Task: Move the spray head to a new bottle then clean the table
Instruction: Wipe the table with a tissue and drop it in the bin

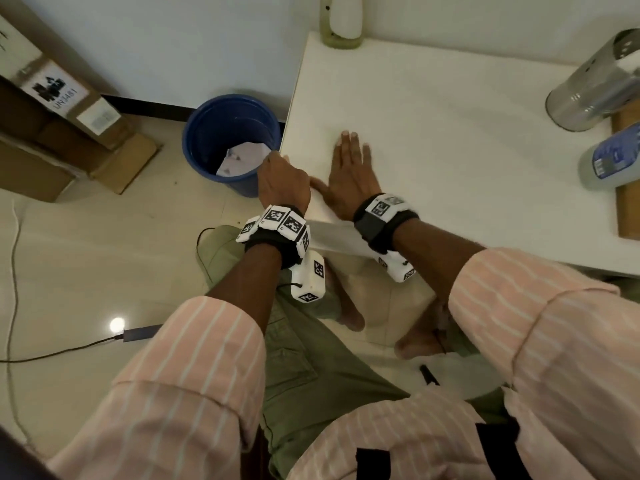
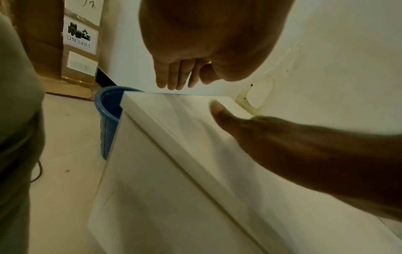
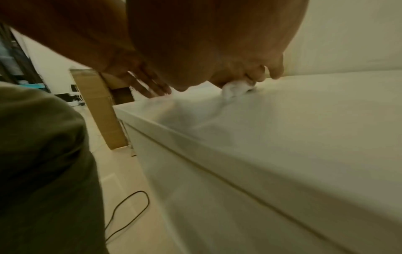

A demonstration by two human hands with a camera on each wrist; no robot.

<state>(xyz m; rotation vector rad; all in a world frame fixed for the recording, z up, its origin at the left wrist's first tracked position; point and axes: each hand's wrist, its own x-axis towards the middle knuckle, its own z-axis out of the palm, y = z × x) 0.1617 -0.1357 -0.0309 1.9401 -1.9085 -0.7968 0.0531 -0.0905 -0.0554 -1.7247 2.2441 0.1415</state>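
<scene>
My right hand (image 1: 349, 150) lies flat on the white table (image 1: 450, 133) near its front left corner, fingers straight. In the right wrist view a small crumpled white tissue (image 3: 236, 88) sits under those fingers (image 3: 275, 72), pressed onto the tabletop. My left hand (image 1: 278, 164) hovers at the table's left edge by the corner; its straight fingers (image 2: 174, 77) point down and hold nothing. A clear bottle with a blue label (image 1: 613, 161) lies at the right on a wooden board. A green and white bottle (image 1: 341, 22) stands at the back edge. No spray head is in view.
A blue bin (image 1: 232, 143) with crumpled white paper stands on the floor against the table's left side, just beyond my left hand. A perforated metal cylinder (image 1: 595, 88) stands at the far right. Cardboard boxes (image 1: 59, 109) lean at the left wall. Cables run across the floor.
</scene>
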